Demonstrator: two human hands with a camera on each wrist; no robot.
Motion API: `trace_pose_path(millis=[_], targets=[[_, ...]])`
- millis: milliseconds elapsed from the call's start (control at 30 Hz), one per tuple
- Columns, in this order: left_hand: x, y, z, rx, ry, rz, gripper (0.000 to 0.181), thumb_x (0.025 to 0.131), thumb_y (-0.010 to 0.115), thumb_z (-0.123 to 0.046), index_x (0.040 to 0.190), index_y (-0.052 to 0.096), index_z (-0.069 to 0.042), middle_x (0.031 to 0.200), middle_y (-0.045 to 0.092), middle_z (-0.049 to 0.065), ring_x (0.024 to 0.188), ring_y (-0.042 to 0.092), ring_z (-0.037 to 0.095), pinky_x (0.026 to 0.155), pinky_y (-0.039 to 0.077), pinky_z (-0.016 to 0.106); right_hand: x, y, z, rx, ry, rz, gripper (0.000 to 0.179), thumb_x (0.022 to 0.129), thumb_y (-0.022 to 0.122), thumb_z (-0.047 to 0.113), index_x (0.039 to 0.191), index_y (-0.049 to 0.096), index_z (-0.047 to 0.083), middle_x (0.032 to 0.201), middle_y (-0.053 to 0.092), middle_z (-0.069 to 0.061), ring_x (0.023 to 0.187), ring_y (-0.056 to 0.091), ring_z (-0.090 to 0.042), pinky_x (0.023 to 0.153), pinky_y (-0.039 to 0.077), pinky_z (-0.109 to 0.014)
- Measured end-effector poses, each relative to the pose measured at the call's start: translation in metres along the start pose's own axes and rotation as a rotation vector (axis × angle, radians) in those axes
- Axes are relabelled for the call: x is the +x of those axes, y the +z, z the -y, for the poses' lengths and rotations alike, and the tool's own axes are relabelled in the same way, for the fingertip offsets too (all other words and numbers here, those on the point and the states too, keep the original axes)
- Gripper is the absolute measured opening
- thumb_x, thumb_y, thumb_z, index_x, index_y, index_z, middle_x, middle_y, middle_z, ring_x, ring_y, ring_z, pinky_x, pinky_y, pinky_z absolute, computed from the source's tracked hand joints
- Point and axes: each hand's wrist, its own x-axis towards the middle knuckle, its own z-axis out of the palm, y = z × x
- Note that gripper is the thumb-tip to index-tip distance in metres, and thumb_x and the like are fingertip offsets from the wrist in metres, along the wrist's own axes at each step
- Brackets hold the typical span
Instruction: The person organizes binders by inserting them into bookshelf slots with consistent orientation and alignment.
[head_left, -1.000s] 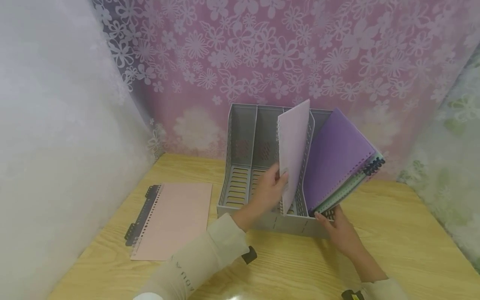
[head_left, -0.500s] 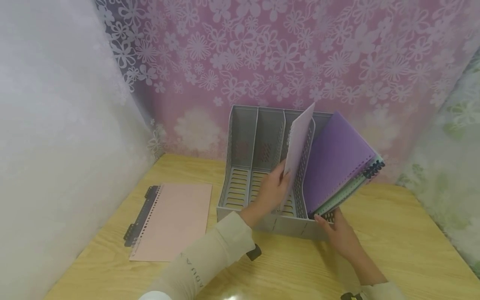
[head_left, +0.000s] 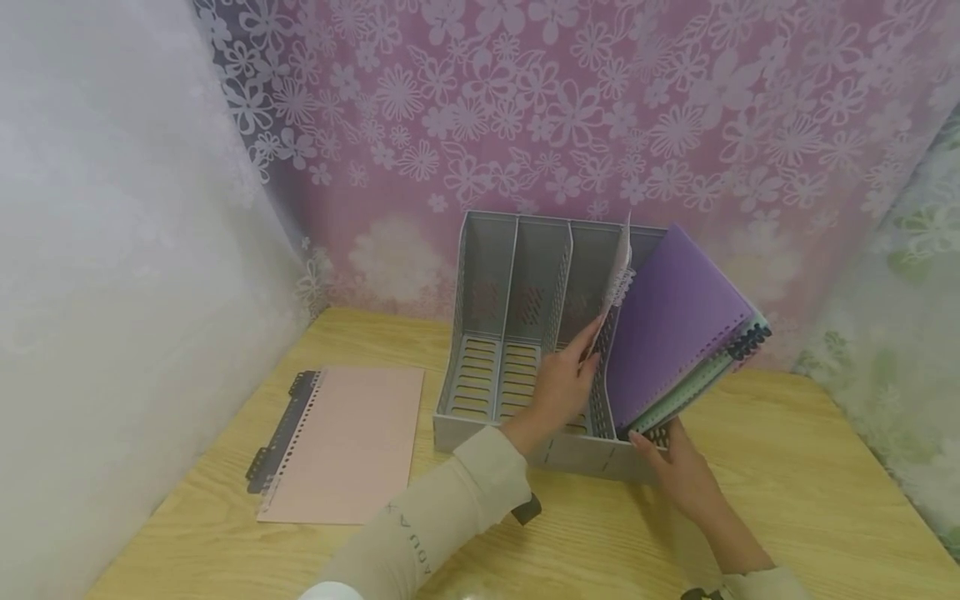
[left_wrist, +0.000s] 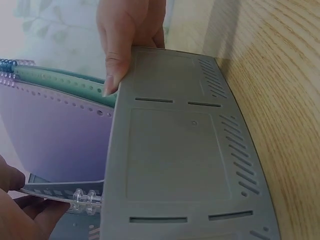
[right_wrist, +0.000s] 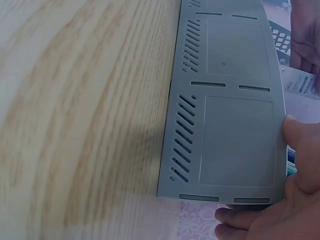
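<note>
My left hand [head_left: 562,387] pinches a pale pink loose-leaf notebook [head_left: 617,279] with clear plastic rings. It stands nearly edge-on along the divider at the right of the third compartment of a grey file organizer [head_left: 517,440]. In the left wrist view, the notebook's clear rings [left_wrist: 86,201] show close behind the organizer's front wall. My right hand [head_left: 684,471] grips the front right corner of the organizer, its thumb [right_wrist: 295,131] over the front wall's top edge. A purple notebook [head_left: 667,308] and a green one [head_left: 686,390] lean rightward in the rightmost compartment.
On the wooden table [head_left: 600,533], left of the organizer, lies a pink notebook [head_left: 345,442] with a dark binding strip [head_left: 281,437]. A flowered curtain [head_left: 525,108] hangs right behind the organizer. The left compartments show bare slotted floors.
My left hand has moved right with the pale pink notebook, turning it from showing its cover to nearly edge-on against the divider. My right hand has stayed on the organizer's corner.
</note>
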Motion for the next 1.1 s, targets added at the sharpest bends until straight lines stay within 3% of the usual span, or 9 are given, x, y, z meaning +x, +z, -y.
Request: trace_pose_path(millis=[133,233,367,467,600,900,1100], targets=[[0.000,0.006,0.003,0.033,0.003,-0.003,0.051,0.099,0.056,-0.009,0.148,0.042,-0.014,0.062,0.061,0.008,0.036,0.025,0.000,0.037,0.027,0.011,0.000,0.000,0.000,0.003,-0.014,-0.005,0.079,0.104,0.042,0.040,0.155,-0.012,0.016,0.151,0.014,-0.038,0.119,0.042,-0.062,0.093,0.036,-0.072],[0.000,0.010,0.005,0.109,0.013,-0.014,0.050,0.098,0.058,-0.009,0.146,0.045,-0.013,0.057,0.058,0.006,0.038,0.030,0.002,0.038,0.029,0.012,0.001,0.001,0.000,0.022,-0.038,-0.010,0.077,0.104,0.043,0.038,0.156,-0.011,0.019,0.152,0.014,-0.037,0.122,0.040,-0.061,0.093,0.037,-0.071],[-0.001,0.015,0.007,0.228,0.002,-0.035,0.049,0.096,0.061,-0.012,0.143,0.050,-0.015,0.087,0.073,0.007,0.053,0.055,0.007,0.050,0.046,0.018,0.000,0.001,0.000,0.048,-0.061,-0.012,0.076,0.104,0.044,0.036,0.156,-0.009,0.020,0.154,0.013,-0.034,0.125,0.036,-0.061,0.094,0.037,-0.070],[-0.003,0.018,0.007,0.277,-0.024,-0.027,0.050,0.095,0.063,-0.013,0.143,0.050,-0.018,0.115,0.070,0.005,0.084,0.069,0.014,0.069,0.056,0.026,0.000,0.001,0.001,0.042,-0.063,-0.014,0.076,0.104,0.044,0.035,0.156,-0.010,0.019,0.153,0.014,-0.035,0.123,0.039,-0.061,0.093,0.037,-0.071],[-0.004,0.021,0.008,0.307,-0.049,0.009,0.054,0.094,0.064,-0.013,0.145,0.047,-0.020,0.130,0.063,0.000,0.110,0.065,0.018,0.086,0.054,0.030,0.000,0.000,0.001,0.027,-0.051,-0.017,0.077,0.104,0.044,0.036,0.156,-0.010,0.017,0.153,0.014,-0.036,0.122,0.039,-0.062,0.094,0.035,-0.072],[-0.007,0.026,0.011,0.290,-0.076,0.047,0.061,0.093,0.066,-0.011,0.148,0.042,-0.019,0.140,0.055,0.001,0.121,0.058,0.019,0.097,0.049,0.032,-0.001,-0.002,0.006,0.032,-0.049,-0.023,0.077,0.104,0.045,0.034,0.156,-0.007,0.012,0.154,0.012,-0.034,0.129,0.029,-0.061,0.098,0.032,-0.071],[-0.010,0.029,0.013,0.280,-0.080,0.062,0.064,0.092,0.066,-0.010,0.149,0.038,-0.016,0.142,0.053,0.002,0.122,0.057,0.019,0.099,0.048,0.032,-0.002,-0.001,0.005,0.035,-0.040,-0.022,0.077,0.104,0.045,0.034,0.156,-0.006,0.011,0.154,0.013,-0.034,0.128,0.032,-0.060,0.096,0.035,-0.070]])
